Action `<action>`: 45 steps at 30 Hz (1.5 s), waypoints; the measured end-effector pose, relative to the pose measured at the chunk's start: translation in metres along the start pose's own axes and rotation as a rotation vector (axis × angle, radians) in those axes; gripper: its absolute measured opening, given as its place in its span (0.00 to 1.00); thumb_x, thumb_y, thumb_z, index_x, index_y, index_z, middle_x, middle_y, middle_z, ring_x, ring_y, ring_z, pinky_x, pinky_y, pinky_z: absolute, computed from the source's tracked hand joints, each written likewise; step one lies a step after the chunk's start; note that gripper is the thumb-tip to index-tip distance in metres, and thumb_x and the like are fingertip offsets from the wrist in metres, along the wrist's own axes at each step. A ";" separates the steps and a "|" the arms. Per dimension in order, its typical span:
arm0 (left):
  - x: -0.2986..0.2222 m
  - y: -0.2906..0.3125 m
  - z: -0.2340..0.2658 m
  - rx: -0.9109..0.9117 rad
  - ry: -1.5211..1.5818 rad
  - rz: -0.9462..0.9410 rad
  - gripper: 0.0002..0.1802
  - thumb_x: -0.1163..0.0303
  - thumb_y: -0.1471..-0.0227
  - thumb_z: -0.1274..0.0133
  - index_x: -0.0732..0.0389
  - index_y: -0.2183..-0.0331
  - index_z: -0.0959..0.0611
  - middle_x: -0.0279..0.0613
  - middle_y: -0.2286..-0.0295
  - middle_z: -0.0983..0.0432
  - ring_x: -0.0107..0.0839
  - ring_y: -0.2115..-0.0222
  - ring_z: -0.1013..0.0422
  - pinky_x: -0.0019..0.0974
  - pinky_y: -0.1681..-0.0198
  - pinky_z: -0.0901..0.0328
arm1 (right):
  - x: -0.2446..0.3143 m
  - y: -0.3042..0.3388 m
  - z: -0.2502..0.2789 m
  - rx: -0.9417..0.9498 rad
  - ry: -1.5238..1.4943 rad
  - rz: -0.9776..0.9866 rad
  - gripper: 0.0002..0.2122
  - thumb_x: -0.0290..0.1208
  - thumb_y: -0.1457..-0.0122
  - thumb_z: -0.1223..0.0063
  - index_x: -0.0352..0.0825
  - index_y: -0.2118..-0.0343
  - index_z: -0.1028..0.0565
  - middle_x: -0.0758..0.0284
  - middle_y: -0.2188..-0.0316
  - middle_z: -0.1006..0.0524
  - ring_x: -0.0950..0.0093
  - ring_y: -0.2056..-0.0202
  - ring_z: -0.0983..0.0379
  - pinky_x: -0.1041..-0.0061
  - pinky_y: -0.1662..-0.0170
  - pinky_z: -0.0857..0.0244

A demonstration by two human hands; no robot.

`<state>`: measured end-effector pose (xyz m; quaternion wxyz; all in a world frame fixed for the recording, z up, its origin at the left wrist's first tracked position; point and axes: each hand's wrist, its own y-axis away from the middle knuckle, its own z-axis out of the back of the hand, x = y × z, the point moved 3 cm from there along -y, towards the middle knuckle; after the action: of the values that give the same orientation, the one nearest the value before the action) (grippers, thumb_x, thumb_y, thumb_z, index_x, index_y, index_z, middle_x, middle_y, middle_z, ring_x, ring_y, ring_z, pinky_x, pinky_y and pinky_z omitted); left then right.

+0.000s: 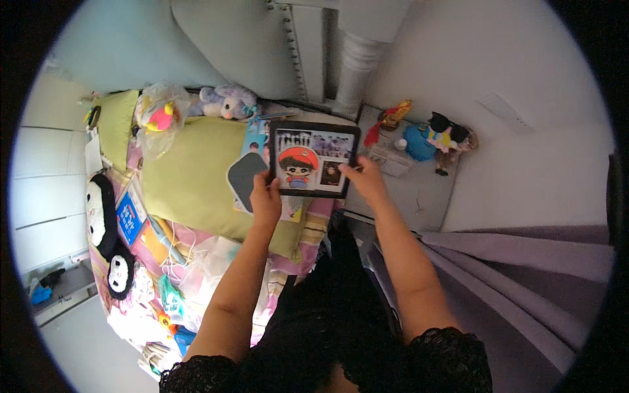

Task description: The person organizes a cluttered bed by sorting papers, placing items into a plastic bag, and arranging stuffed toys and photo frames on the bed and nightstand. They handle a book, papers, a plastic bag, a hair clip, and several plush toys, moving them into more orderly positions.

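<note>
Black lace sleeves (449,359) lead to your left hand (265,198) and right hand (367,181), both gripping a black-framed rectangular picture collage (315,159), apparently a handling step next needing level support.

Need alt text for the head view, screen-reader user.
A person's left hand and right hand hold a black-framed picture with a red-capped cartoon figure and photos. At left, a bed bears a green pillow and plush toys; at right, a doll is on a nightstand.
</note>
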<state>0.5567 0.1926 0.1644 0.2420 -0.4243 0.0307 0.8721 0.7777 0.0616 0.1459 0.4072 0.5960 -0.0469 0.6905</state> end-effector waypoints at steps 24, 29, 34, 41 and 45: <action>-0.047 0.137 -0.130 0.819 0.034 0.010 0.25 0.67 0.57 0.44 0.61 0.57 0.32 0.50 0.65 0.26 0.46 0.62 0.30 0.42 0.59 0.36 | -0.204 0.148 0.228 -1.397 -0.093 -0.268 0.11 0.25 0.50 0.45 0.20 0.70 0.32 0.55 0.76 0.26 0.69 0.78 0.25 0.74 0.78 0.30; -0.031 0.144 -0.122 0.840 0.017 0.018 0.23 0.65 0.57 0.44 0.61 0.58 0.31 0.50 0.66 0.26 0.46 0.62 0.30 0.42 0.59 0.36 | -0.279 0.092 0.266 -1.555 0.139 -0.497 0.15 0.28 0.51 0.42 0.20 0.67 0.31 0.51 0.71 0.26 0.61 0.74 0.25 0.67 0.72 0.31; -0.020 0.141 -0.109 0.834 -0.008 0.055 0.22 0.65 0.57 0.44 0.62 0.59 0.30 0.50 0.66 0.26 0.45 0.63 0.29 0.42 0.60 0.36 | -0.233 0.062 0.269 -1.598 0.044 -0.523 0.18 0.35 0.51 0.43 0.22 0.66 0.29 0.49 0.67 0.26 0.54 0.64 0.28 0.62 0.62 0.35; -0.014 0.141 -0.110 0.813 -0.046 0.059 0.21 0.66 0.56 0.45 0.63 0.60 0.29 0.50 0.66 0.26 0.44 0.63 0.29 0.41 0.60 0.35 | -0.247 0.029 0.303 -1.423 -0.087 -0.485 0.17 0.34 0.53 0.40 0.22 0.69 0.28 0.53 0.72 0.24 0.59 0.74 0.25 0.62 0.70 0.33; -0.014 0.141 -0.116 0.785 0.033 0.056 0.20 0.66 0.56 0.45 0.62 0.59 0.28 0.51 0.65 0.26 0.44 0.63 0.29 0.41 0.60 0.35 | -0.242 0.010 0.315 -1.430 -0.174 -0.565 0.14 0.31 0.53 0.40 0.22 0.73 0.28 0.55 0.75 0.24 0.64 0.78 0.26 0.66 0.75 0.33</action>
<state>0.5853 0.0331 0.0795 0.3613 -0.3124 0.3772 0.7935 1.0087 -0.2411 0.0318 0.8487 0.2295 -0.3593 0.3129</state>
